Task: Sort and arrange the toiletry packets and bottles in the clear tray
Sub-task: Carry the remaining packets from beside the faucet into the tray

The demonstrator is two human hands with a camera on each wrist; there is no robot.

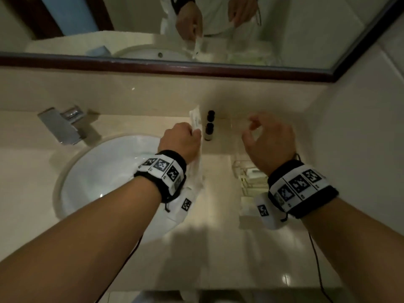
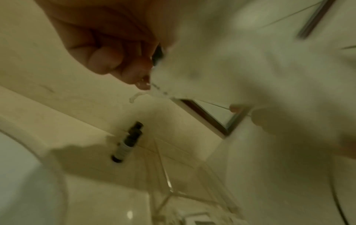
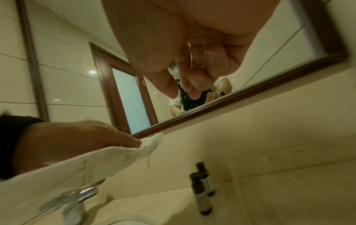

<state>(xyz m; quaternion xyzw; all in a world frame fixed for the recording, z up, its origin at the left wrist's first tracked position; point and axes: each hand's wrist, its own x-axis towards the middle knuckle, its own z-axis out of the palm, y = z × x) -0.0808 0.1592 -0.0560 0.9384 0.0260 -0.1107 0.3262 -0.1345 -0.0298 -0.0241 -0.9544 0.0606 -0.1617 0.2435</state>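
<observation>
Left hand (image 1: pixel 182 139): fingers curled tight round white packets (image 1: pixel 195 120), held above the counter (image 1: pixel 218 226) at the sink's (image 1: pixel 87 171) right edge; the bundle's long axis runs from the fist toward the back wall
Right hand (image 1: pixel 270 138): raised over the clear tray (image 1: pixel 237 169), fingers loosely curled; the wrist view shows a thin clear edge by the fingers, but I cannot tell whether it is gripped
Bottles (image 1: pixel 209 127): two dark ones, upright, one behind the other at the back of the counter, just right of the packets and between the two hands
Tray: at the counter's right, nearer the person than the bottles, mostly under the right wrist; small pale packets already lie in it
Key relation: the tray lies to the right of the left hand and toward the person, so the bundle must cross past the bottles; the right hand is far nearer the tray
Judged step: likely passing packets from left hand to right for placing
Risk: the crossing bundle could knock the bottles over
</observation>
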